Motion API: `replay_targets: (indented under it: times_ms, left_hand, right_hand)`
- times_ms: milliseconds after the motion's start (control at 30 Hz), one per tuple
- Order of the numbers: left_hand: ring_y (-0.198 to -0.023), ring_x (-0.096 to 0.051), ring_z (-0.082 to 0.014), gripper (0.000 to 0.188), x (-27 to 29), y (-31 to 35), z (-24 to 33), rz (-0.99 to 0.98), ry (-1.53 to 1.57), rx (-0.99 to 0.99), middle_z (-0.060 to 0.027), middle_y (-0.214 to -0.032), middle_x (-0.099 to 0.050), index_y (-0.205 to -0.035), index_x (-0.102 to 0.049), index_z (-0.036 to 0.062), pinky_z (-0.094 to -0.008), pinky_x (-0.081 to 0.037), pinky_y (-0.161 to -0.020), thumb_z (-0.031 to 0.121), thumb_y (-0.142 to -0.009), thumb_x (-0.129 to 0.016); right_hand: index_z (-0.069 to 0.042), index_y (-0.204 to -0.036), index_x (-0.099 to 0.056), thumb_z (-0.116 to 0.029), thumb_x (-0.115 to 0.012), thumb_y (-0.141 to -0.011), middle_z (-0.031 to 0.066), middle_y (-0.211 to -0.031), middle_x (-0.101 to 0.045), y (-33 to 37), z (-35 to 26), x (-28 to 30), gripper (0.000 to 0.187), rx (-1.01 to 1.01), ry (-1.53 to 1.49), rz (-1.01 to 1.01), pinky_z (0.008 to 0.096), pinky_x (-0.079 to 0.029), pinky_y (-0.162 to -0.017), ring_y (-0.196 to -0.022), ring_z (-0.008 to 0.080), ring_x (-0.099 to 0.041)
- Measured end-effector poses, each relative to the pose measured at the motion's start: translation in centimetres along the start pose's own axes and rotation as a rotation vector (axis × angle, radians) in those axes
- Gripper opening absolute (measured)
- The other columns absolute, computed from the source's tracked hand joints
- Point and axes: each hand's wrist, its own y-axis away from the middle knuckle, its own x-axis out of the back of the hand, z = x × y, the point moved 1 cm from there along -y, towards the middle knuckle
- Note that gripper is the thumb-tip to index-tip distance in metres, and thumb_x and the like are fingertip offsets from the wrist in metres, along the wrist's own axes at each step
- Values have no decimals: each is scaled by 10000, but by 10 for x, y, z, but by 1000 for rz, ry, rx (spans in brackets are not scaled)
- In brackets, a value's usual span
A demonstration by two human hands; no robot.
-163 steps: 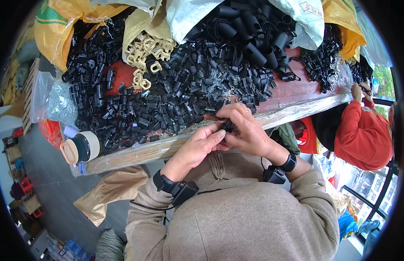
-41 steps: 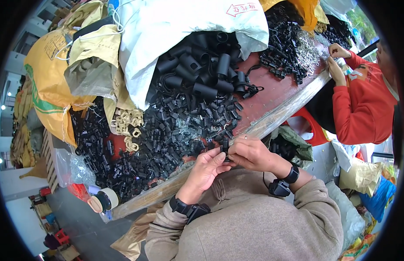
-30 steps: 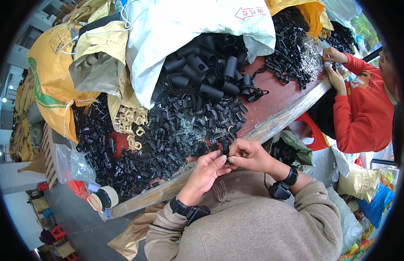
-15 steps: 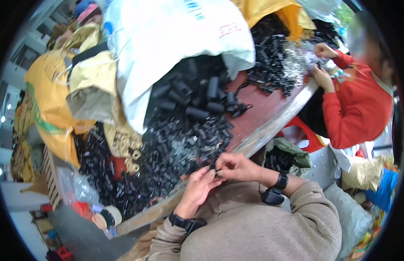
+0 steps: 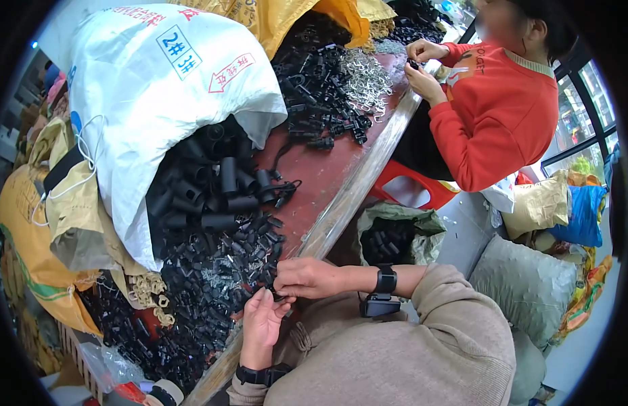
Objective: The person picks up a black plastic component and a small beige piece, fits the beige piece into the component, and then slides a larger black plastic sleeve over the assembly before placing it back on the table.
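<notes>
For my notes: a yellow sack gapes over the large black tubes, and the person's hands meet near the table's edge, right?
Not yellow: in the head view the sack over those tubes is white. The left hand and right hand meet near the edge.

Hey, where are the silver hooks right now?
In the head view, the silver hooks lie on the red tabletop near the top, just right of centre, between a heap of black parts and the co-worker in red.

There are four hands (image 5: 307,277), two wristbands (image 5: 386,279), one co-worker (image 5: 505,125)
</notes>
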Motion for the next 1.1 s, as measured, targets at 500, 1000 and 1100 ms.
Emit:
replay_targets:
  times_ms: [500, 1000, 1100]
  left_hand:
    - [-806, -595, -207, 221, -6, -19, 1, 47, 74, -70, -116, -916, -582, -1027, -477, -4, -266, -505, -660, 132, -852, -479]
    - [-923, -528, -203, 444, -14, -36, 1, -10, 49, -217, -121, -965, -557, -1095, -456, -47, -334, -453, -795, 193, -761, -621]
    - [-905, -529, -219, 443, -16, -38, 6, -64, 39, -204, -123, -969, -551, -1087, -444, -50, -322, -459, -788, 194, -761, -619]
  right_hand:
    - [-30, -801, -439, -97, -471, -824, 107, -753, -419, 1, 13, 17, 78, -171, -161, 150, 348, -391, -621, -710, 295, -472]
    - [-17, -814, -452, -115, -495, -805, 126, -810, -476, -2, 26, 43, 107, -240, -211, -34, 353, -404, -656, -770, 281, -510]
    - [-26, -922, -498, -141, -555, -775, 79, -857, -503, 10, 13, 94, 195, -283, -61, 229, 294, -423, -691, -800, 185, -509]
